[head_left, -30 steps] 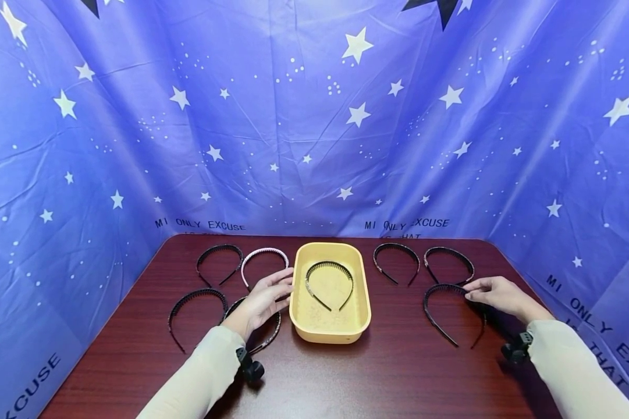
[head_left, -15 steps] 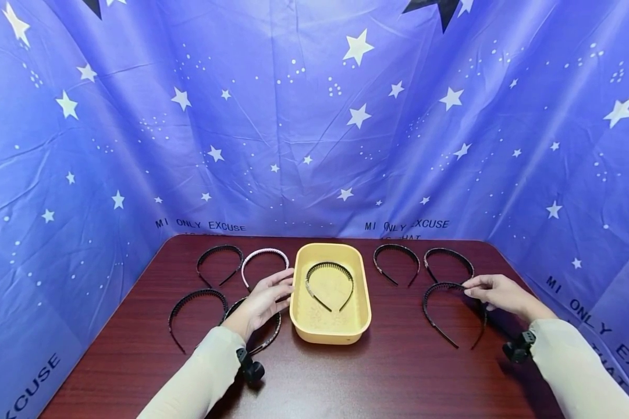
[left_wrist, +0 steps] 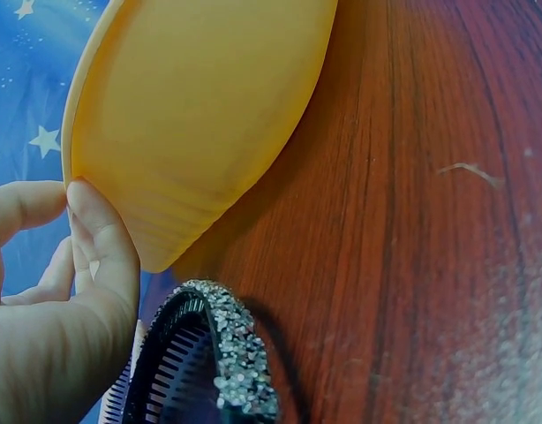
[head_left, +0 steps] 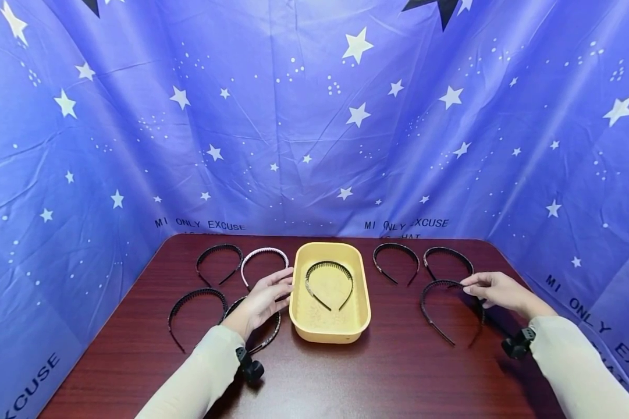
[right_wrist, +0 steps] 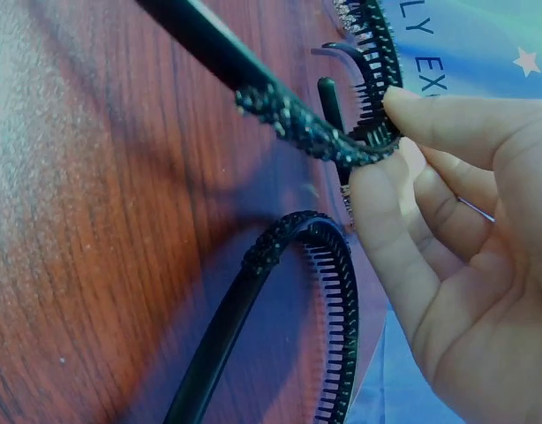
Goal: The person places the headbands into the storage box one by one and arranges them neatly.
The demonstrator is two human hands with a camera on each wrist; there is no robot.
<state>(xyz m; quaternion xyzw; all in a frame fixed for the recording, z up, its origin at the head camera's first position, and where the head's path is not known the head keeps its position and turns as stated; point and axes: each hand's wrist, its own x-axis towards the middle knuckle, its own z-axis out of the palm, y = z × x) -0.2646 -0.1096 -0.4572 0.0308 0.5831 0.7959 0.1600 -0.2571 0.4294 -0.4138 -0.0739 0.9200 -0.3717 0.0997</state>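
My right hand (head_left: pixel 494 291) pinches a black toothed headband (head_left: pixel 423 305) by its arch between thumb and fingertips. Dark glitter (right_wrist: pixel 297 128) covers part of that headband in the right wrist view, and its legs point toward me. Another black glittered headband (right_wrist: pixel 284 238) stands close below it. At the middle of the table, my left hand (head_left: pixel 264 299) holds the left rim of a yellow plastic box (head_left: pixel 331 336), thumb against the outer wall. Inside the box lies one black headband (head_left: pixel 329 265). Beneath my left hand is a headband with silvery glitter (left_wrist: pixel 240 353), partly hidden.
Two black headbands (head_left: pixel 219 247) (head_left: pixel 196 293) and a pink one (head_left: pixel 266 250) lie left of the box. Two more dark headbands (head_left: pixel 396 247) (head_left: pixel 448 251) rest at the back right. Starry blue cloth (head_left: pixel 314 128) hangs around the dark red table (head_left: pixel 314 384).
My right hand has lifted slightly, and the pinched headband has shifted a little up and left with it. The left hand and the box have stayed in place.
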